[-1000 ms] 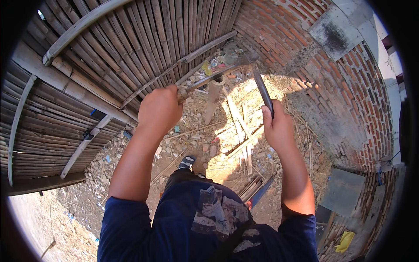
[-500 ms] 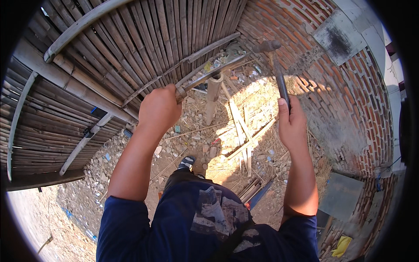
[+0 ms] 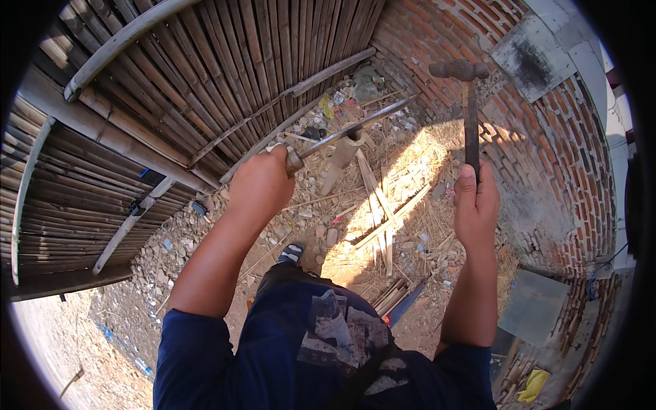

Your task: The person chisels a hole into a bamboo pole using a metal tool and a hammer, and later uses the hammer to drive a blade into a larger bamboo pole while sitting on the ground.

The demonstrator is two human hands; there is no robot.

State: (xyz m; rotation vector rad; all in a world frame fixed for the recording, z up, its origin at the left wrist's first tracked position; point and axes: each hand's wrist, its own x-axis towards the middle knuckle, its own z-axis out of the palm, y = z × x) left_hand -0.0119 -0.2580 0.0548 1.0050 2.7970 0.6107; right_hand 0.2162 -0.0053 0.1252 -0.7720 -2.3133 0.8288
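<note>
My left hand (image 3: pixel 262 181) is closed round the wooden handle of a long-bladed machete (image 3: pixel 383 116). The blade slants up to the right, crossing the hollow upper end of an upright bamboo piece (image 3: pixel 337 166); whether it touches or has cut into the bamboo is hard to tell. In my right hand (image 3: pixel 477 208) is a hammer (image 3: pixel 470 116), gripped by its dark handle with the thumb along it. Its rusty metal head is raised, to the right of the blade's tip and apart from it.
A bamboo-slat wall (image 3: pixel 225 82) rises at left and a brick wall (image 3: pixel 547 157) at right. Crossed bamboo strips (image 3: pixel 380 212) lie on straw and rubble ahead. Several split pieces (image 3: pixel 393 297) lie near my legs. A grey panel (image 3: pixel 534 306) leans at lower right.
The hammer has swung away from the blade's tip, to the right, and its handle is now nearly vertical. My left hand and the machete have shifted slightly right and down.
</note>
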